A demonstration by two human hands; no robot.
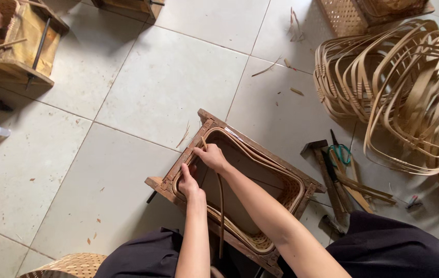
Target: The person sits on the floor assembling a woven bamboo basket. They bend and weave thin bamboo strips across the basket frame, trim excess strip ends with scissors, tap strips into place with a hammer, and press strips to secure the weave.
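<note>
Pale floor tiles (142,87) are lying strewn with bamboo hoops (399,87) and tools. The left hand (188,183) is pressing half-curled on a wooden mould (175,177); the right hand (211,157) is pinching a bamboo strip (221,206).

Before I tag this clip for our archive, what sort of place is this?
Probably a basket-weaving workshop with work done on a tiled floor: a wooden mould frame holds a half-woven basket, bent bamboo rims are heaped nearby, and a hammer lies beside them.

The floor (142,87) is made of big pale grey tiles with thin dark lines between them. Little bits of straw and wood lie on it here and there. Soft daylight falls evenly, and the shadows are faint.
</note>
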